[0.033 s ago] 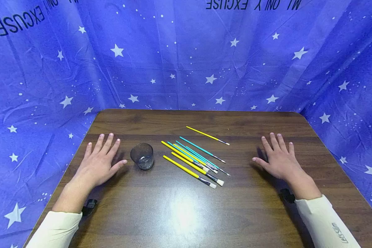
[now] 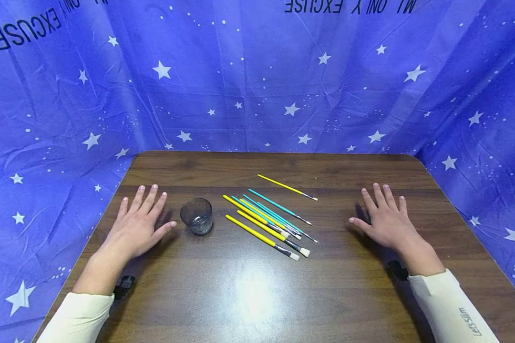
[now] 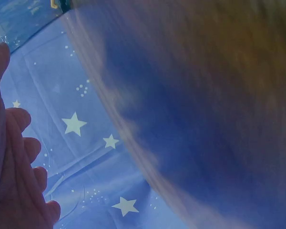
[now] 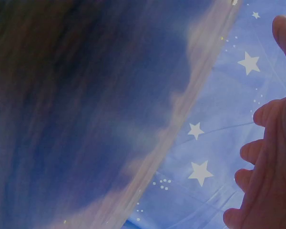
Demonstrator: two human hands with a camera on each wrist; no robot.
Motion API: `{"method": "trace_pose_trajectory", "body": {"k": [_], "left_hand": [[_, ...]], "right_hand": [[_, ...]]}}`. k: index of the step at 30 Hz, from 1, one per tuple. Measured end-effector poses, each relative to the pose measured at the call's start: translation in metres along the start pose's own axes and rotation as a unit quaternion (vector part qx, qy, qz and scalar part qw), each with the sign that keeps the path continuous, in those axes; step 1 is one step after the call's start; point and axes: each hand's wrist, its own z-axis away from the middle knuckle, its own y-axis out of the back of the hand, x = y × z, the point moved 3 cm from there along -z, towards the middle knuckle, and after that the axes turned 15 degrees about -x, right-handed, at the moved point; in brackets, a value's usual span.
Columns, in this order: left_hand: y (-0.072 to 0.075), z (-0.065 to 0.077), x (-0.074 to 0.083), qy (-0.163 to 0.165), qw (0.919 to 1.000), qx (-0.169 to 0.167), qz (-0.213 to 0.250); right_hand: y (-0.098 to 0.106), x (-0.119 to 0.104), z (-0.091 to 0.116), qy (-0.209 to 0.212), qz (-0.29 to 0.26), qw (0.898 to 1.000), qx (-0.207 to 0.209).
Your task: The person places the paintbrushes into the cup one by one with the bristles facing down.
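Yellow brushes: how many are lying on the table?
5: a far brush, a near brush, and three bunched brushes between them. Brushes overlap there, so another may be hidden.

Left hand [image 2: 139, 221] and right hand [image 2: 386, 221] spread palm-down, fingers pointing forward.

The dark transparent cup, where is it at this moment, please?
In the head view, the cup stands on the table, left of centre, between the left hand and the paintbrushes.
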Motion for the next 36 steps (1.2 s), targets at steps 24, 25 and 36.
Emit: {"method": "trace_pose_trajectory", "body": {"k": [24,25,36], "left_hand": [[0.007,0.001,0.016,-0.058,0.9965,0.035,0.049],[0.008,0.000,0.019,-0.070,0.9953,0.039,0.056],[0.003,-0.020,0.031,-0.147,0.9521,0.009,0.268]], "right_hand": [[0.009,-0.007,-0.014,0.048,0.008,0.999,0.012],[0.009,-0.008,-0.016,0.050,0.008,0.999,0.013],[0.020,-0.032,-0.048,0.101,0.004,0.995,0.001]]}}
